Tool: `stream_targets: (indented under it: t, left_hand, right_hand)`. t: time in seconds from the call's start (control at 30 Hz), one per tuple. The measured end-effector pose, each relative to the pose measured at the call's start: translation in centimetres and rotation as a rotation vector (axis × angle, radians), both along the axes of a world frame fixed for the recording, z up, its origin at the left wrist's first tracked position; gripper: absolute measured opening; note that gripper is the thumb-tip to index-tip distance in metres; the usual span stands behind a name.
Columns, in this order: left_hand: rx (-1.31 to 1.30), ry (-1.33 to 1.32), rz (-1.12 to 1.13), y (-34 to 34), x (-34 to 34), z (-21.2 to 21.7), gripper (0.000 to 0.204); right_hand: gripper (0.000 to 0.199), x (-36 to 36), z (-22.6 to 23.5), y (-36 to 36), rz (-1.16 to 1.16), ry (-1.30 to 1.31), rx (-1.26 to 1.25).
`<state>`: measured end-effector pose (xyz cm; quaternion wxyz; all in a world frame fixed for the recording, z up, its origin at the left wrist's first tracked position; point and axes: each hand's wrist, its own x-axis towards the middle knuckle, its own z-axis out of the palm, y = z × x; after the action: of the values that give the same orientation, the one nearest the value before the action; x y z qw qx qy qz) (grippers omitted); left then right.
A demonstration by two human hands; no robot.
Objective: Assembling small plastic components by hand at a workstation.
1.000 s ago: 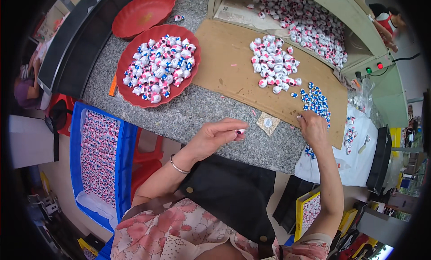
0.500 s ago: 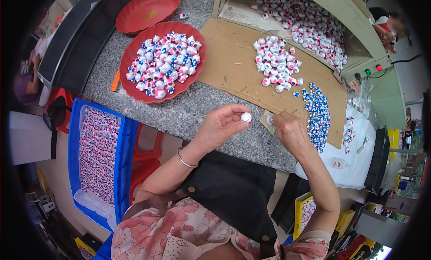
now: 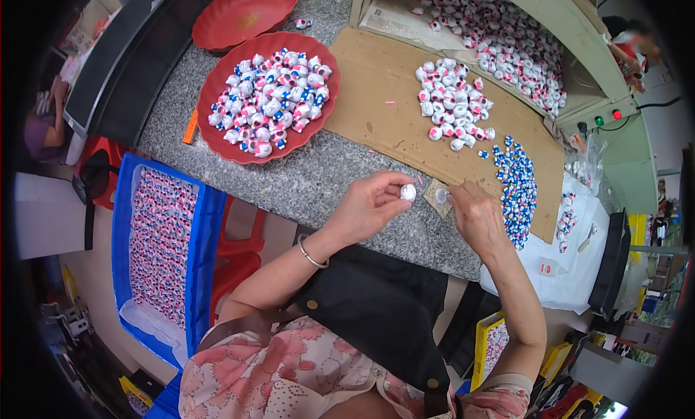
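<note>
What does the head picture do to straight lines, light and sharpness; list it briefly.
Head view: fisheye bends the grey counter's edge and the blue crate, with black corners around the round image. Light is even and soft, with faint shadows. The left hand, its small white piece and the right hand are fairly sharp; rim detail smears.

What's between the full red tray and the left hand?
Head view: only bare speckled counter between the red tray and the left hand, which pinches a small white piece.
</note>
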<state>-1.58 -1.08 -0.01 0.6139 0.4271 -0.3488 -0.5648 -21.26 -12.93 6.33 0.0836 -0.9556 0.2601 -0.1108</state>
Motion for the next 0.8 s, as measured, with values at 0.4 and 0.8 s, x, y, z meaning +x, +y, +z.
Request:
stream_targets:
  t: [0.4, 0.8]
  left_hand:
    - [-0.231, -0.532, 0.101, -1.1, -2.6, 0.1, 0.032]
    - [-0.081, -0.058, -0.335, -1.6, -1.3, 0.4, 0.029]
  right_hand:
    - [0.015, -1.4, -0.8, 1.8, -0.484, -0.492, 1.110]
    - [0.014, -1.2, 0.6, 3.5, -0.017, -0.482, 0.448]
